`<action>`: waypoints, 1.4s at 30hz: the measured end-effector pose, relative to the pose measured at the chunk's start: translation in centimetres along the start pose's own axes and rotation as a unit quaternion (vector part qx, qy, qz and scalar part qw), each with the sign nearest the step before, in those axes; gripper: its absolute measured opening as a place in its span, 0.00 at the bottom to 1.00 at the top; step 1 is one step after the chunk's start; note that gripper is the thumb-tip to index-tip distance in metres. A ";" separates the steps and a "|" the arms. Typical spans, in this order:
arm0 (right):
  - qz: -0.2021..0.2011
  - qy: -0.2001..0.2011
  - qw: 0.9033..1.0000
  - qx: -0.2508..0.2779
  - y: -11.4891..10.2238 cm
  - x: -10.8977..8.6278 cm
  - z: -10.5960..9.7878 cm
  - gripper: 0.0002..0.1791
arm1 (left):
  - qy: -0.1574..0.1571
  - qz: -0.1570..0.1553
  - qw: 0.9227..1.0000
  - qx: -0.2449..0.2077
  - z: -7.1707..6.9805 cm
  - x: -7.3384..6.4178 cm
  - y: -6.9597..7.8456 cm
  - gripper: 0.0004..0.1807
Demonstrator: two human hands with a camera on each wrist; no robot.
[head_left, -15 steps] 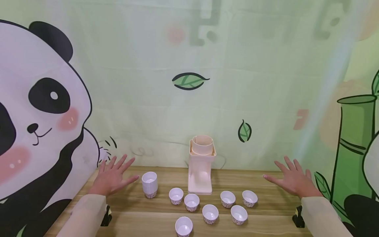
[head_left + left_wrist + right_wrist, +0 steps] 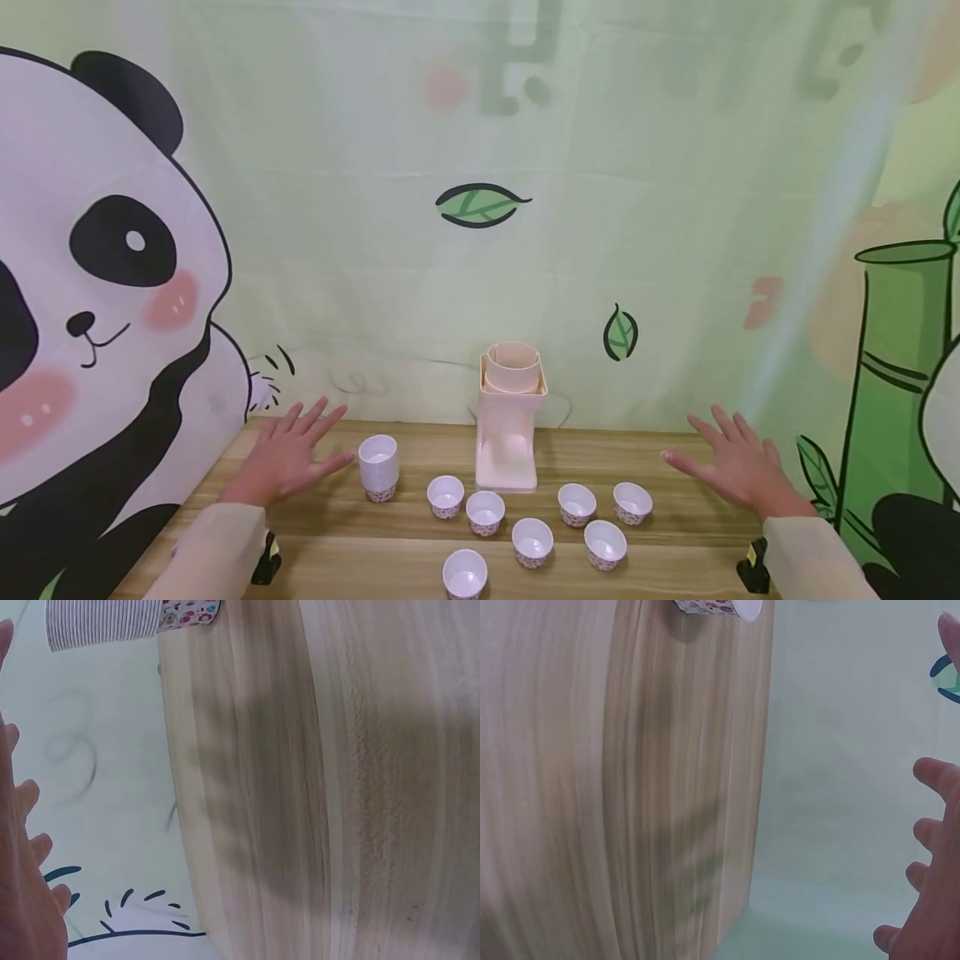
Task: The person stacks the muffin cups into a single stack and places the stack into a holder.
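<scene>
My left hand (image 2: 288, 454) is spread above the left side of the table, its thumb close to a stack of white paper cups (image 2: 378, 468). In the left wrist view that stack (image 2: 105, 622) shows ridged rims and a floral-patterned base. Over the right side, my right hand (image 2: 738, 462) hovers with its fingers apart, holding nothing. The cup nearest to it is a single small cup (image 2: 632, 504), partly visible as a patterned cup (image 2: 712, 606) in the right wrist view. A pale pink dispenser-like stand (image 2: 507, 442) with a round container (image 2: 513, 371) on top stands at the back middle.
Several single cups are scattered over the middle of the wooden table (image 2: 337, 558), among them a front cup (image 2: 465, 575) and a centre cup (image 2: 532, 542). A printed backdrop (image 2: 337, 250) with a panda and bamboo rises directly behind the table's rear edge.
Both hands have lowered slightly, and the right one has shifted a little to the left. The cups and the pink stand have stayed in place.
</scene>
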State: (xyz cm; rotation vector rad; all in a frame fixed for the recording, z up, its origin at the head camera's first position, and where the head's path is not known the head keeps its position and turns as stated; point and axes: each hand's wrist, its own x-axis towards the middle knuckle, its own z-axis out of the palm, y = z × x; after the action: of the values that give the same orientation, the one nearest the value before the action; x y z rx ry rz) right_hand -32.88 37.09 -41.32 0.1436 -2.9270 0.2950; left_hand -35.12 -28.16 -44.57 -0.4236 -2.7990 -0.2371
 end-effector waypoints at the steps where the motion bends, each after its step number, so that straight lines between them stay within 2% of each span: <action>1: -0.002 0.003 1.000 0.002 0.0 -0.1 0.1 0.53 | 0.000 0.002 1.000 -0.002 0.0 -0.1 0.1 0.46; 10: -0.022 0.023 0.999 0.001 0.0 -0.8 0.8 0.50 | 0.022 0.015 1.000 -0.001 0.5 -0.7 0.4 0.45; 19: -0.050 0.079 0.996 0.008 -0.5 -2.0 2.2 0.47 | 0.044 0.019 0.999 -0.020 1.5 -1.1 0.4 0.45; 28: -0.065 0.091 0.990 0.081 -1.4 -3.1 3.3 0.45 | 0.057 0.023 0.997 -0.037 1.9 -1.7 1.4 0.44; 33: -0.072 0.106 0.986 0.109 -1.8 -3.7 3.8 0.42 | 0.070 0.023 0.995 -0.069 2.3 -2.0 2.1 0.44; 38: -0.061 0.106 0.982 0.146 -2.3 -4.5 4.5 0.40 | 0.093 0.026 0.990 -0.101 2.4 -2.3 3.0 0.43; 42: -0.052 0.106 0.975 0.189 -2.9 -5.2 5.1 0.37 | 0.095 0.017 0.987 -0.131 2.7 -2.5 3.5 0.42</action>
State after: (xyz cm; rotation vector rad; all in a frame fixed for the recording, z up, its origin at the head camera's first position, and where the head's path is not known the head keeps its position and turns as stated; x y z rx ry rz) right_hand -28.38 33.63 -46.71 0.2994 -2.6124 0.7946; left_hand -32.45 -24.95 -47.52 -0.4798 -2.5780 -0.6101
